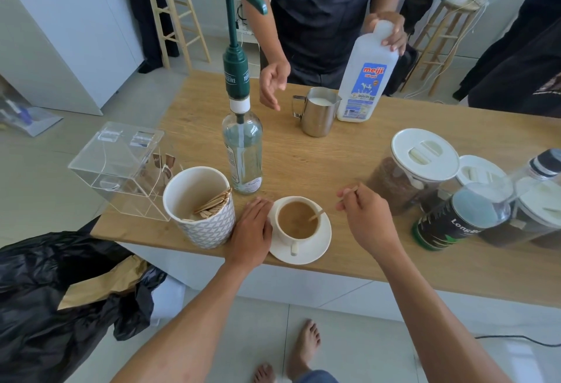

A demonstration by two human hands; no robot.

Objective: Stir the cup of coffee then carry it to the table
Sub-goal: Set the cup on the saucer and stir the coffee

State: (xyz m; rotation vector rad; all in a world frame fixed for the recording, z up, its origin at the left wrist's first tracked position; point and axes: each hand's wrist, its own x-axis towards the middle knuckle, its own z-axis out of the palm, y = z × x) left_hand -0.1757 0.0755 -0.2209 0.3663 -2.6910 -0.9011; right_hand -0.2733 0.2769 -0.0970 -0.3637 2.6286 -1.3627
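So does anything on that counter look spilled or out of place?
No spill shows. The one odd thing is the clear acrylic box at the counter's left corner, which hangs partly over the edge. The coffee cup sits squarely on its saucer.

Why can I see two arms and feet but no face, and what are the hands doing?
The camera sits on a person's head, looking down, so you see their own arms and feet. Their right hand holds a wooden stirring stick dipped in the cup of coffee. Their left hand rests beside the saucer. On the wooden counter stand a cup of sticks, a pump bottle, a metal milk jug and jars. Someone else across the counter holds a milk bottle.
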